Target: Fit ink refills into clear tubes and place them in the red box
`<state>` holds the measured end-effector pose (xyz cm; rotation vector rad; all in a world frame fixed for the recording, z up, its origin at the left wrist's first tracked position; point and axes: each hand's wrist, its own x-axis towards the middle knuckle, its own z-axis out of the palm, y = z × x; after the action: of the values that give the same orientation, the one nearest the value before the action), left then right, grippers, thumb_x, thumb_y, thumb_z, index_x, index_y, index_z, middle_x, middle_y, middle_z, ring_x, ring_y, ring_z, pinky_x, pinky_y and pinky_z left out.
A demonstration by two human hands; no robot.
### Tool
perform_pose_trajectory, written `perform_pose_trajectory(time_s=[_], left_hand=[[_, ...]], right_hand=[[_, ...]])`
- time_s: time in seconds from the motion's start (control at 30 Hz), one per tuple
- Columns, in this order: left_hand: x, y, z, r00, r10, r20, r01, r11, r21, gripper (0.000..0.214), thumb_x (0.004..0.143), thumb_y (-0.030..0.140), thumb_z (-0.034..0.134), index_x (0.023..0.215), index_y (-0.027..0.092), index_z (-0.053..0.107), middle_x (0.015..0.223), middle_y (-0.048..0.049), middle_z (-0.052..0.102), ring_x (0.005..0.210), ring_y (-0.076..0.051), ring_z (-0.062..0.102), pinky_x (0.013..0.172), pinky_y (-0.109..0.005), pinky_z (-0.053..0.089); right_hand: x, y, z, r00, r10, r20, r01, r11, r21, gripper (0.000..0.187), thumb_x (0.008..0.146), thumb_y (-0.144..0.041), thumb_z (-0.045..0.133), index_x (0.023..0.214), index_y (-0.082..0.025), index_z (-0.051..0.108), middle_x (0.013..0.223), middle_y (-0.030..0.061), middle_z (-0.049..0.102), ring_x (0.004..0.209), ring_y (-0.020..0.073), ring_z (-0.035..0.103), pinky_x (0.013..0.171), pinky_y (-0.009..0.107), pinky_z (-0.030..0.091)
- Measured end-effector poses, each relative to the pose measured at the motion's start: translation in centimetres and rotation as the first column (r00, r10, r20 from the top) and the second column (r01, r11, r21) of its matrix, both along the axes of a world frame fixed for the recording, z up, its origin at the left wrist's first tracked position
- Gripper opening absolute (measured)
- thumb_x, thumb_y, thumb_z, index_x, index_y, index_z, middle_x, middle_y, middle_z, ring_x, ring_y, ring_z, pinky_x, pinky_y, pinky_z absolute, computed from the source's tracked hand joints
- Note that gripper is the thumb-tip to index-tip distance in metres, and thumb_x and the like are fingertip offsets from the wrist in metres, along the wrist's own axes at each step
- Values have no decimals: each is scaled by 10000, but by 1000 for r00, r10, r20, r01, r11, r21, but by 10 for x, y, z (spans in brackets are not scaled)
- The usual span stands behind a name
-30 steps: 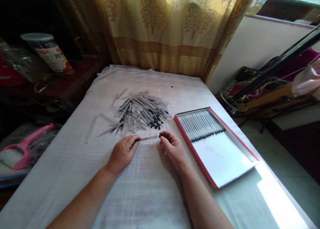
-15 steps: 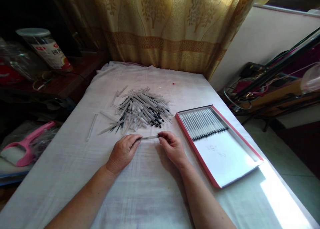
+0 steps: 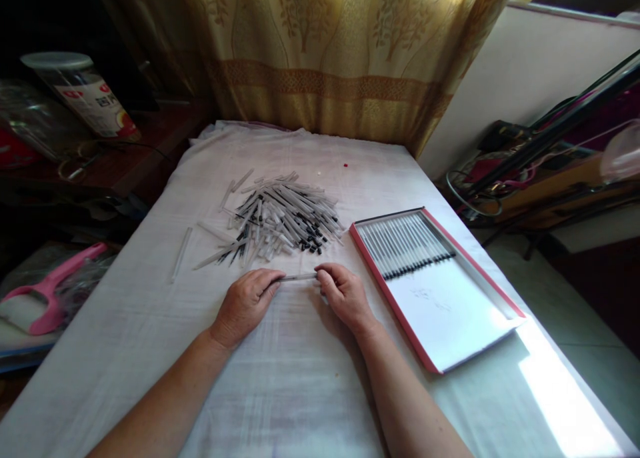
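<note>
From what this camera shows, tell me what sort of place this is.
Probably a room in a home used for piecework: a cloth-covered table by a patterned curtain, a heap of pen refills, and a red-edged tray with refills laid in a row.

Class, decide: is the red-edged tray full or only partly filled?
Partly filled: the red-edged tray holds one row of pens at its far end; the near part is bare.

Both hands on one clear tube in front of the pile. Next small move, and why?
Probably carry the tube right to the red-edged tray: left hand and right hand pinch its ends, and the row of tubes leaves bare space there.
</note>
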<state>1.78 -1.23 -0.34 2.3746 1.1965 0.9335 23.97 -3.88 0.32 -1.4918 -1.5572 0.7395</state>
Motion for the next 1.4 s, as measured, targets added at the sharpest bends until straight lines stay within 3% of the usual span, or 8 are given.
perform_pose_trajectory(time_s=[0.07,0.27,0.43,0.67,0.87,1.07,1.27,1.4], left_hand=[[0,0,0,1000,6,-4,-6,1000,-1,224,927,268,502,1055,215,679,972,-61,730,907,-194,680,838,-332,552],[0,1,-2,1000,5,-2,-5,1000,2,220,925,266,505,1051,218,678,966,-58,732,903,-197,681,832,-333,552],[0,0,0,1000,5,-5,-5,1000,-13,223,928,274,501,1057,218,673,980,-60,730,920,-196,678,847,-334,547],[-3,3,3,998,57,33,-56,997,-44,268,932,366,496,1015,190,681,932,-63,740,848,-187,699,781,-286,554],[-4,4,3,993,99,64,-94,993,-75,289,922,394,493,930,187,695,855,-48,746,772,-176,701,726,-256,546],[-3,3,3,990,120,80,-111,987,-114,287,906,396,504,927,190,703,864,-51,750,787,-183,701,743,-261,542],[-3,3,4,991,107,84,-97,988,-118,276,904,386,511,930,186,701,874,-53,747,799,-182,699,757,-259,538],[-3,3,4,991,106,80,-96,989,-114,275,906,382,508,927,184,698,872,-55,745,798,-181,697,757,-259,536]], right_hand=[[2,-1,-2,997,26,-79,-27,1000,-16,212,855,-328,549,995,-215,662,851,35,704,675,150,631,595,251,498],[4,-1,-5,995,33,-93,-38,998,-56,189,873,-355,538,862,-216,666,740,16,674,624,142,604,564,240,486],[5,-1,-5,993,50,-108,-53,998,-31,194,833,-322,590,977,-225,676,860,27,708,688,153,625,628,263,500],[11,2,-4,939,-65,-339,46,997,-66,206,790,-378,628,887,-204,682,748,19,684,594,142,589,555,251,470],[15,2,0,966,-57,-252,35,995,-93,275,831,-410,581,679,-188,642,622,11,640,566,133,567,551,238,452],[17,1,-4,929,-14,-370,-25,994,-102,273,806,-385,624,991,-188,666,832,41,690,652,144,610,600,250,490],[17,2,-2,959,-24,-281,-3,995,-96,221,829,-392,585,771,-192,659,706,26,667,631,146,593,582,244,469],[16,2,-3,940,-22,-341,-12,995,-98,246,807,-393,611,937,-190,663,822,43,691,678,157,619,592,252,488]])
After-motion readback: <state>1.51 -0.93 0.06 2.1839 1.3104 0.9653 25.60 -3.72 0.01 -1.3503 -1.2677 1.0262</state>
